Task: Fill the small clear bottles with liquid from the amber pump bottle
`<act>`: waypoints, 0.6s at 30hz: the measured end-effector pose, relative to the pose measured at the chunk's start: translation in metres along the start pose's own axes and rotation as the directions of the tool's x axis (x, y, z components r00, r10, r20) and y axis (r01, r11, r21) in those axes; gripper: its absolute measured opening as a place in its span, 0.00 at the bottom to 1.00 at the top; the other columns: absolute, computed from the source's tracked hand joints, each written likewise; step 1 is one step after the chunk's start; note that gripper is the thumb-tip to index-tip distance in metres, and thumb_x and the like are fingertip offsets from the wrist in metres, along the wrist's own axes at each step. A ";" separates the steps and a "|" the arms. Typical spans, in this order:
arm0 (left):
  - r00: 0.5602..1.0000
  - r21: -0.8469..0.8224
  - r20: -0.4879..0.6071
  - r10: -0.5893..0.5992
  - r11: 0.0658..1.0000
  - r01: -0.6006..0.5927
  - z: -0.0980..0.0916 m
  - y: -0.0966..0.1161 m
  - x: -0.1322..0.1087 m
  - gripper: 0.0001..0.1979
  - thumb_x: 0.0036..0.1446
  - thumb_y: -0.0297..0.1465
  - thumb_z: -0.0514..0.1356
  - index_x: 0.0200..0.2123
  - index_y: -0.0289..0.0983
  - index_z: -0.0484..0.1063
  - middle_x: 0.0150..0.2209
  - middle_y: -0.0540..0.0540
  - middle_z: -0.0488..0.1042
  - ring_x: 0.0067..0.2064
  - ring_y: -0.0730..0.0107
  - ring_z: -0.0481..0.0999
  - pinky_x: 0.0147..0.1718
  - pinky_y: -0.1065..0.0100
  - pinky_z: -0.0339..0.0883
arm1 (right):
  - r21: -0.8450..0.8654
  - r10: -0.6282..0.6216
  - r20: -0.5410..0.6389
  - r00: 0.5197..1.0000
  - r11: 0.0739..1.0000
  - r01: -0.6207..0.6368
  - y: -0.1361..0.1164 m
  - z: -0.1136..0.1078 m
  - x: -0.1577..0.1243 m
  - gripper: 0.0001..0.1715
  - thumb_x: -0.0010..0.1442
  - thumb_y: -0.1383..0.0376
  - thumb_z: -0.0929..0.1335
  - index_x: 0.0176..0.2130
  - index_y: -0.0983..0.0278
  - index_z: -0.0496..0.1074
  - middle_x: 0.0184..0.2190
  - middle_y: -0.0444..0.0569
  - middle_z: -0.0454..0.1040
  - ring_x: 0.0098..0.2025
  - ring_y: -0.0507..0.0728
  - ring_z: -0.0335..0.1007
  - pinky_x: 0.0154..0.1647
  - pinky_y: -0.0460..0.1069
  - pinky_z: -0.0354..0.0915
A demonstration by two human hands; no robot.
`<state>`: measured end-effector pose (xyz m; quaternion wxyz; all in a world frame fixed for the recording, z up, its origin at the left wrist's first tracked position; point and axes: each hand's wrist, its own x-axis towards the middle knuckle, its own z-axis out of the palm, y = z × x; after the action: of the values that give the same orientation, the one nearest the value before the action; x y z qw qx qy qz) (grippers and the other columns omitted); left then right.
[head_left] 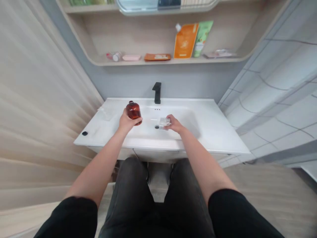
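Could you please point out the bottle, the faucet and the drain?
Bottle [134, 110], head view, on its body.
Faucet [157, 94], head view, on its stem.
Drain [157, 127], head view, on its dark cover.

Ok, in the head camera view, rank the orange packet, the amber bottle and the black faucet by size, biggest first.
1. Orange packet
2. Amber bottle
3. Black faucet

The bottle is nearer the camera, so its rank above the faucet is unsure.

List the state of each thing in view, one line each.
Amber glass bottle: upright, gripped by left hand
Small clear object: pinched in right hand
Black faucet: no water visible
Basin drain: dark, cannot tell if stopped
Orange pouch: upright, leaning on green tube
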<state>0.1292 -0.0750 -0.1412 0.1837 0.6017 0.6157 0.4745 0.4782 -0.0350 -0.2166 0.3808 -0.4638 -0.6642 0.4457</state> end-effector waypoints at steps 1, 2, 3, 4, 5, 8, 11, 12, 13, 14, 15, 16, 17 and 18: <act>0.999 -0.002 -0.031 -0.008 1.000 0.008 -0.018 -0.003 -0.004 0.45 0.48 0.39 0.81 0.67 0.41 0.68 0.61 0.39 0.82 0.60 0.49 0.85 0.62 0.52 0.78 | -0.003 -0.005 -0.003 1.000 1.000 0.005 -0.001 0.000 -0.001 0.40 0.40 0.58 0.82 0.49 0.55 0.65 0.38 0.41 0.73 0.40 0.59 0.71 0.41 0.53 0.70; 0.998 0.011 -0.061 -0.024 1.000 0.024 -0.036 -0.006 -0.008 0.45 0.50 0.39 0.80 0.68 0.41 0.68 0.62 0.39 0.82 0.61 0.49 0.84 0.63 0.52 0.78 | -0.003 -0.006 -0.002 1.000 1.000 0.006 -0.003 0.001 -0.002 0.40 0.41 0.58 0.82 0.49 0.55 0.65 0.38 0.42 0.73 0.40 0.59 0.71 0.42 0.53 0.71; 0.995 0.041 -0.089 -0.049 0.998 0.053 -0.053 -0.010 -0.014 0.44 0.50 0.40 0.80 0.67 0.41 0.69 0.62 0.39 0.81 0.61 0.49 0.84 0.63 0.51 0.78 | 0.000 -0.010 -0.003 1.000 1.000 0.010 -0.005 0.002 -0.003 0.41 0.41 0.58 0.82 0.50 0.55 0.65 0.39 0.42 0.73 0.40 0.60 0.71 0.41 0.54 0.71; 0.989 0.082 -0.120 -0.085 0.992 0.095 -0.070 -0.015 -0.021 0.44 0.49 0.41 0.81 0.66 0.41 0.70 0.61 0.38 0.82 0.61 0.47 0.84 0.63 0.50 0.78 | 0.007 -0.018 -0.002 1.000 1.000 0.018 -0.008 0.003 -0.005 0.41 0.41 0.58 0.82 0.50 0.55 0.65 0.39 0.43 0.74 0.40 0.60 0.71 0.42 0.54 0.71; 0.980 0.127 -0.154 -0.127 0.981 0.147 -0.086 -0.020 -0.028 0.45 0.46 0.43 0.82 0.65 0.41 0.71 0.60 0.38 0.82 0.60 0.45 0.84 0.63 0.48 0.78 | 0.019 -0.031 -0.004 1.000 0.999 0.031 -0.012 0.004 -0.007 0.41 0.41 0.58 0.83 0.49 0.55 0.66 0.39 0.43 0.74 0.40 0.60 0.72 0.41 0.54 0.72; 0.941 0.228 -0.260 -0.216 0.933 0.277 -0.120 -0.036 -0.048 0.48 0.42 0.44 0.83 0.65 0.40 0.71 0.59 0.37 0.82 0.60 0.41 0.84 0.63 0.45 0.78 | 0.070 -0.056 -0.023 0.998 0.996 0.057 -0.026 0.008 -0.015 0.42 0.39 0.56 0.84 0.49 0.55 0.66 0.40 0.43 0.74 0.41 0.60 0.72 0.41 0.54 0.73; 0.925 0.260 -0.303 -0.227 0.915 0.310 -0.134 -0.049 -0.061 0.51 0.44 0.43 0.82 0.69 0.40 0.67 0.62 0.36 0.81 0.63 0.41 0.82 0.65 0.46 0.76 | 0.119 -0.049 -0.068 0.996 0.991 0.057 -0.041 0.011 -0.030 0.43 0.39 0.54 0.84 0.49 0.54 0.65 0.40 0.43 0.74 0.41 0.60 0.73 0.38 0.54 0.74; 0.925 0.263 -0.305 -0.227 0.913 0.311 -0.135 -0.053 -0.063 0.52 0.45 0.42 0.82 0.70 0.40 0.66 0.62 0.36 0.81 0.63 0.42 0.82 0.66 0.46 0.76 | 0.127 -0.047 -0.095 0.994 0.990 0.059 -0.046 0.011 -0.037 0.44 0.39 0.54 0.84 0.50 0.54 0.65 0.40 0.43 0.74 0.40 0.60 0.73 0.38 0.54 0.74; 0.926 0.265 -0.303 -0.224 0.914 0.308 -0.136 -0.056 -0.063 0.53 0.46 0.41 0.82 0.71 0.40 0.64 0.63 0.35 0.80 0.64 0.42 0.82 0.66 0.47 0.75 | 0.134 -0.049 -0.128 0.991 0.989 0.066 -0.051 0.011 -0.046 0.44 0.39 0.54 0.84 0.50 0.54 0.65 0.41 0.43 0.74 0.40 0.60 0.73 0.39 0.54 0.74; 0.927 0.268 -0.302 -0.220 0.914 0.304 -0.136 -0.059 -0.062 0.54 0.46 0.40 0.81 0.73 0.40 0.63 0.64 0.35 0.80 0.64 0.43 0.82 0.66 0.48 0.75 | 0.137 -0.051 -0.165 0.985 0.988 0.075 -0.056 0.010 -0.055 0.44 0.39 0.54 0.84 0.51 0.54 0.66 0.42 0.44 0.75 0.41 0.60 0.74 0.40 0.55 0.75; 0.927 0.271 -0.306 -0.216 0.914 0.303 -0.135 -0.062 -0.061 0.55 0.46 0.40 0.81 0.74 0.40 0.61 0.65 0.35 0.79 0.65 0.43 0.81 0.67 0.48 0.75 | 0.137 -0.054 -0.203 0.978 0.987 0.083 -0.060 0.010 -0.066 0.44 0.40 0.53 0.85 0.51 0.54 0.66 0.43 0.45 0.75 0.41 0.61 0.74 0.41 0.55 0.75; 0.925 0.275 -0.313 -0.214 0.912 0.303 -0.135 -0.065 -0.058 0.56 0.47 0.40 0.81 0.75 0.40 0.60 0.66 0.34 0.78 0.65 0.42 0.81 0.67 0.47 0.74 | 0.134 -0.058 -0.237 0.970 0.987 0.092 -0.065 0.008 -0.077 0.45 0.41 0.53 0.85 0.52 0.53 0.67 0.45 0.45 0.76 0.42 0.61 0.75 0.42 0.56 0.76; 0.923 0.280 -0.319 -0.213 0.910 0.306 -0.135 -0.068 -0.055 0.57 0.47 0.40 0.81 0.76 0.39 0.59 0.66 0.33 0.78 0.65 0.42 0.81 0.67 0.47 0.74 | 0.126 -0.063 -0.268 0.961 0.987 0.100 -0.069 0.006 -0.089 0.45 0.41 0.52 0.85 0.53 0.53 0.67 0.46 0.46 0.76 0.43 0.61 0.75 0.44 0.56 0.76; 0.922 0.289 -0.323 -0.215 0.905 0.312 -0.136 -0.071 -0.051 0.58 0.47 0.41 0.81 0.76 0.39 0.59 0.66 0.33 0.78 0.65 0.41 0.81 0.67 0.47 0.74 | 0.114 -0.068 -0.298 0.952 0.988 0.107 -0.074 0.004 -0.101 0.45 0.42 0.52 0.85 0.53 0.53 0.68 0.47 0.47 0.77 0.44 0.61 0.76 0.45 0.57 0.77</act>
<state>-0.0084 -0.1588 -0.1505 0.0517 0.4602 0.7835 0.4143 0.4825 -0.1452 -0.1576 0.5236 -0.4692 -0.5902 0.3967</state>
